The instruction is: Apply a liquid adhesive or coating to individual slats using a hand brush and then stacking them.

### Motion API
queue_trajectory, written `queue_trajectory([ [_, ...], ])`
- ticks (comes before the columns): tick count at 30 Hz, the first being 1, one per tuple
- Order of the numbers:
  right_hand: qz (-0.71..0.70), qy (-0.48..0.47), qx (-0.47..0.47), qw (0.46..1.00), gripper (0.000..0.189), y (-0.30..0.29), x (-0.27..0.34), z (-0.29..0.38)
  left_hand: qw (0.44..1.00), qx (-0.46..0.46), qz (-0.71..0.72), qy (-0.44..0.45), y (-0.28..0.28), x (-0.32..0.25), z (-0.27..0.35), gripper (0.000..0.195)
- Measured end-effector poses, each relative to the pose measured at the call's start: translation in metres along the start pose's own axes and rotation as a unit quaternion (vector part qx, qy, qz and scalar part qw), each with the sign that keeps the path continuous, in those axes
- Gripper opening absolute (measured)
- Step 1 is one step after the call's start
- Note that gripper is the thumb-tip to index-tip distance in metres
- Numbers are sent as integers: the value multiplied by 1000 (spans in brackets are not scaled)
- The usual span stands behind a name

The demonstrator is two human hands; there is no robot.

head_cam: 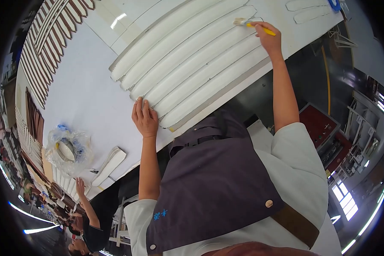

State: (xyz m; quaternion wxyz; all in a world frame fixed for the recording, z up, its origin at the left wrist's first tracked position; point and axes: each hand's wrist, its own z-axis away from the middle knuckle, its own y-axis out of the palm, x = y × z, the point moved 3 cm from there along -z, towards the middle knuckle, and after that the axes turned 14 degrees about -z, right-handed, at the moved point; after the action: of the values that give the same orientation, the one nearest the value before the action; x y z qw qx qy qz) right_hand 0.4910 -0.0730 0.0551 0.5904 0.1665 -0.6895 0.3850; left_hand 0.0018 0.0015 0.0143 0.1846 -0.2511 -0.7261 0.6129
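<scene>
Long white strips [192,60] with toothed ends lie side by side across the white worktable in front of me. My right hand [269,39] grips a paintbrush [264,29] by its yellow handle. The pale bristles rest on or just above a strip near its right end; I cannot tell if they touch. At the opposite ends, my left hand [144,117] lies with its fingertips on the toothed tip of one strip. Its fingers are slightly apart and hold nothing.
A plastic-wrapped bowl [66,151] stands at the left beside a stack of white pieces [110,164]. Another person's hand [80,187] is close to it. Brown-edged strips [56,35] lie at the far left. Two white pieces [310,11] are at the upper right.
</scene>
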Motion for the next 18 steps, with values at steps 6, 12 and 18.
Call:
queue_trajectory([
  [6, -13, 29, -121, 992, 18, -25, 6, -18, 1000, -3, -5, -5, -3, 1, 1, 37],
  [12, -12, -156, 107, 982, 11, 111, 66, 86, 1000, -14, 9, -13, -5, 2, -1, 36],
  [18, -80, -205, 245, 944, 6, 234, 115, 186, 999, -28, 38, -19, 1, 2, -1, 34],
])
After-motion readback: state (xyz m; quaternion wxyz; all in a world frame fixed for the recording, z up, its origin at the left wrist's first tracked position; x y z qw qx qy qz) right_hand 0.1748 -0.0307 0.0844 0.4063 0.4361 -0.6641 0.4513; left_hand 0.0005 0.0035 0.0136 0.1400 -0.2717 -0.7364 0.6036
